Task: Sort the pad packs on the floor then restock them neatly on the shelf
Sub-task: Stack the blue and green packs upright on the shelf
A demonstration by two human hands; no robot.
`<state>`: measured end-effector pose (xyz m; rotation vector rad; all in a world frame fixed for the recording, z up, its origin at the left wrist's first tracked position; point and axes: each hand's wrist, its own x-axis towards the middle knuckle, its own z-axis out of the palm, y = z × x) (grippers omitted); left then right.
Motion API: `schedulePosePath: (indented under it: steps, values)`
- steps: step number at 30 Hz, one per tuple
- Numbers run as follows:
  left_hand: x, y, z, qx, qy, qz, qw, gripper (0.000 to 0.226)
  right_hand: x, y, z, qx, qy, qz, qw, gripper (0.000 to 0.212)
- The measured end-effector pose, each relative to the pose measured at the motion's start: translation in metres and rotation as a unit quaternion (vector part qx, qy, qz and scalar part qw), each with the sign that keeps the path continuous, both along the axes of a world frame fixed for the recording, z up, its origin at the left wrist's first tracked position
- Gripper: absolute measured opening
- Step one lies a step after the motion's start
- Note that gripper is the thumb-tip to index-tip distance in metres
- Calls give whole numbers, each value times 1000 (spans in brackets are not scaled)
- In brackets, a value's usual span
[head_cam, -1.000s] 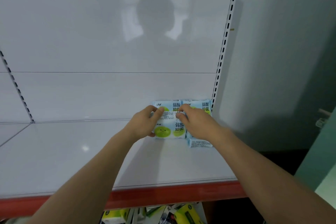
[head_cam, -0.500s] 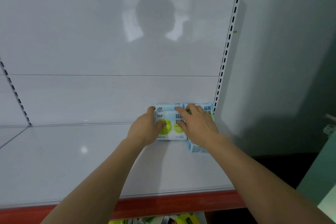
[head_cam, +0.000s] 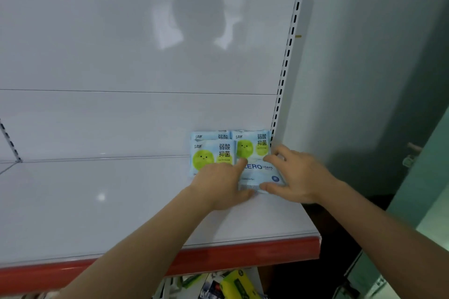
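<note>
— Looking through the head camera, what do the hands have?

— Both are on the white shelf (head_cam: 121, 201), at its right rear corner. The left hand (head_cam: 218, 187) lies palm down, fingers fairly straight, index finger reaching forward onto the flat-lying pack (head_cam: 261, 175), thumb against that pack's near edge. The right hand (head_cam: 298, 177) comes in from the other side, fingers spread and slightly bent, fingertips on the pack's far right part and thumb at its near right corner. Neither hand plainly wraps around it; they press and steady it between them.

— Where are the other pad packs?

— Just beyond the left hand stands a light blue pack with a green smiley circle (head_cam: 211, 156), facing the camera, its lower edge hidden by the hand. Behind it a second one (head_cam: 210, 135) shows only its top strip. Beyond the flat pack, between the two hands' fingertips, another upright pack (head_cam: 252, 147) stands close to the slotted upright (head_cam: 289, 46).

— Anything nearer than the hands?

— Below the forearms runs the shelf's red front edge (head_cam: 243, 255), and under it, on the floor, lie loose packs (head_cam: 235, 284), yellow-green and white, partly cut off.
</note>
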<state>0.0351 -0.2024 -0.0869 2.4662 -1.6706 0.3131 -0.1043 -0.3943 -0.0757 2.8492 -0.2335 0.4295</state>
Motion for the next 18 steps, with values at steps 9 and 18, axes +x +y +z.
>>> schedulePosePath:
  steps: [9,18]
  values:
    - [-18,-24,-6,-147,230,4,962,48,-14,-7,-9,348,-112,-16,931,40]
    - [-8,-42,9,-169,280,109,939,36,0,-15,2,365,-109,-40,924,41]
